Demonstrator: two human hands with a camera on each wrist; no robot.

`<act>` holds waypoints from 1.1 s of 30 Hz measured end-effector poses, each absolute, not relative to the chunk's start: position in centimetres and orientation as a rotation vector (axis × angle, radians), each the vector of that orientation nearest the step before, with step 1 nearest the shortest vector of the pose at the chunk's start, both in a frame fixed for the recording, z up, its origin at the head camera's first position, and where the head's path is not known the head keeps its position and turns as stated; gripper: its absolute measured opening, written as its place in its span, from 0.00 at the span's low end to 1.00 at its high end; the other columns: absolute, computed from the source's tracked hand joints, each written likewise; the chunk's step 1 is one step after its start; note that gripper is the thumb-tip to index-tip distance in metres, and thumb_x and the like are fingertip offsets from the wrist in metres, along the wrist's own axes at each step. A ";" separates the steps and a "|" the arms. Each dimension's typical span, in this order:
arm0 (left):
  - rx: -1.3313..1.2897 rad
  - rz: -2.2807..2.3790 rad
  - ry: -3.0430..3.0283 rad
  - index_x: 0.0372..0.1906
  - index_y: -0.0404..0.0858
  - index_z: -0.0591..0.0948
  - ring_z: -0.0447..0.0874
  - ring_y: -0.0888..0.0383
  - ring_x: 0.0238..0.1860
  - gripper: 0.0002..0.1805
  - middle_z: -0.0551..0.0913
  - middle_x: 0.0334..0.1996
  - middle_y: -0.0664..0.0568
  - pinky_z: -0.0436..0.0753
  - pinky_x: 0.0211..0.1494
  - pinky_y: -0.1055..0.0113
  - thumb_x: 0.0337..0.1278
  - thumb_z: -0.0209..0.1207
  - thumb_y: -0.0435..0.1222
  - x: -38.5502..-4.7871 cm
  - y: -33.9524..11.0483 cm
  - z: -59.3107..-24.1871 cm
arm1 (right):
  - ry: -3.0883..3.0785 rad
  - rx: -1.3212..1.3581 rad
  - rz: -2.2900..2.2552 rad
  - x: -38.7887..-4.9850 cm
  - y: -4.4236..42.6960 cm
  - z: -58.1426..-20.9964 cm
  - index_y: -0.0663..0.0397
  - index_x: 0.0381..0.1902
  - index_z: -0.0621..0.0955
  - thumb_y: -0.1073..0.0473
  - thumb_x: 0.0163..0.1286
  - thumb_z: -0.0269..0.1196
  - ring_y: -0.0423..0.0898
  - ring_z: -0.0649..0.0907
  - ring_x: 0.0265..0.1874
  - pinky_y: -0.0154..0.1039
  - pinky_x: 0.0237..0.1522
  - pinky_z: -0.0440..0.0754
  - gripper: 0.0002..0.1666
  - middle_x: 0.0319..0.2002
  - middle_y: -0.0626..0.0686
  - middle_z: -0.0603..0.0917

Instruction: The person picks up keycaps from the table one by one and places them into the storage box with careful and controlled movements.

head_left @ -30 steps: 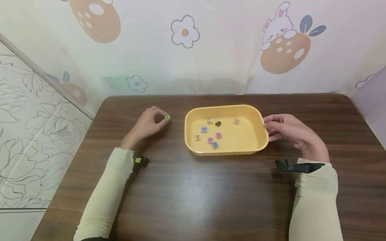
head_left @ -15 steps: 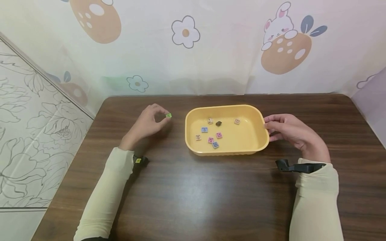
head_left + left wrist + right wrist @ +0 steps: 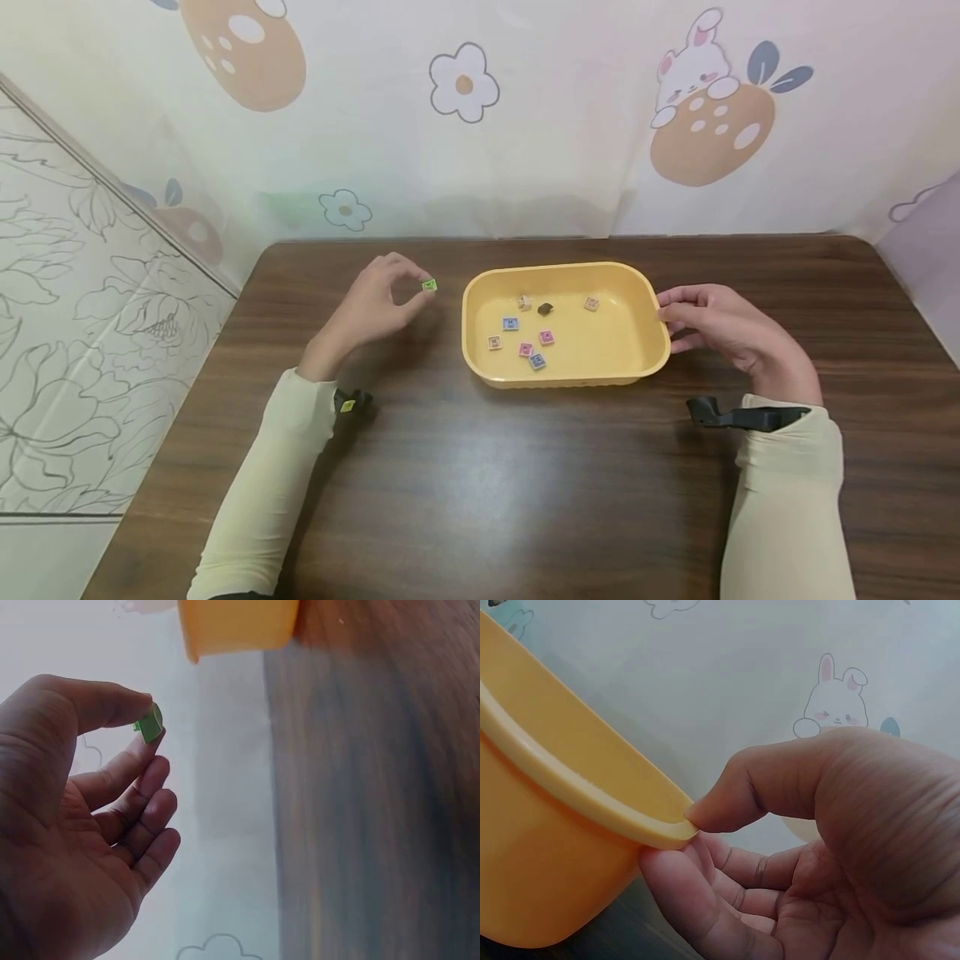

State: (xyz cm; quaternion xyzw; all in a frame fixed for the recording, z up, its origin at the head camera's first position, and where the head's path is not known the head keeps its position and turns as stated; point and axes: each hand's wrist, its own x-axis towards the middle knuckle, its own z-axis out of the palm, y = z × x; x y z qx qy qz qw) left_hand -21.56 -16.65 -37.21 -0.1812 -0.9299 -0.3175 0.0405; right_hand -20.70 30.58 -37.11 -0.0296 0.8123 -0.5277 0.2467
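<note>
Between thumb and index fingertip, my left hand (image 3: 371,304) pinches a small green block (image 3: 429,285), held up to the left of the yellow basin. In the left wrist view the green block (image 3: 152,724) shows a short stud on one side. My right hand (image 3: 723,329) grips the right rim of the yellow basin (image 3: 566,382), thumb on top and fingers beneath, as the right wrist view shows on the basin's rim (image 3: 577,795). Inside the basin lie a light blue block (image 3: 510,324), a pink block (image 3: 546,337), a dark brown piece (image 3: 545,309) and several other small pieces.
The basin stands on a dark wooden table (image 3: 480,483) whose far edge meets a patterned wall covering (image 3: 555,125). On the left a panel with line-drawn flowers (image 3: 67,333) borders the table. Black wrist cameras (image 3: 352,402) sit on both forearms.
My left hand has moved slightly right and up toward the basin, carrying the green block. My right hand and the basin have stayed in place.
</note>
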 end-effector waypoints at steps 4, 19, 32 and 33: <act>-0.593 -0.976 -2.811 0.50 0.43 0.88 0.78 0.50 0.59 0.13 0.85 0.52 0.49 0.75 0.68 0.49 0.68 0.67 0.46 -21.4 -16.0 -36.7 | 2.222 -0.079 -1.434 -20.6 30.7 -37.1 0.74 0.70 0.68 0.57 0.82 0.58 0.38 0.87 0.36 0.36 0.42 0.92 0.30 0.36 0.41 0.87; -0.666 -0.999 -2.805 0.50 0.46 0.87 0.78 0.48 0.61 0.12 0.84 0.52 0.55 0.76 0.68 0.51 0.68 0.67 0.47 -20.7 -14.2 -35.5 | 2.224 -0.064 -1.422 -20.7 30.5 -37.0 0.74 0.72 0.67 0.56 0.81 0.58 0.37 0.87 0.37 0.35 0.42 0.91 0.32 0.37 0.41 0.86; -0.722 -0.977 -2.794 0.50 0.48 0.88 0.77 0.54 0.58 0.11 0.84 0.50 0.57 0.76 0.67 0.52 0.69 0.67 0.46 -20.5 -13.0 -35.4 | 2.217 -0.054 -1.436 -20.6 30.5 -37.0 0.74 0.72 0.67 0.57 0.81 0.58 0.37 0.87 0.36 0.35 0.42 0.91 0.32 0.36 0.40 0.86; -0.730 -0.977 -2.795 0.50 0.48 0.88 0.77 0.55 0.59 0.11 0.84 0.50 0.57 0.76 0.68 0.53 0.69 0.67 0.46 -20.5 -12.9 -35.4 | 2.219 -0.055 -1.433 -20.6 30.5 -37.0 0.74 0.72 0.67 0.57 0.81 0.58 0.37 0.87 0.36 0.35 0.42 0.91 0.32 0.36 0.40 0.86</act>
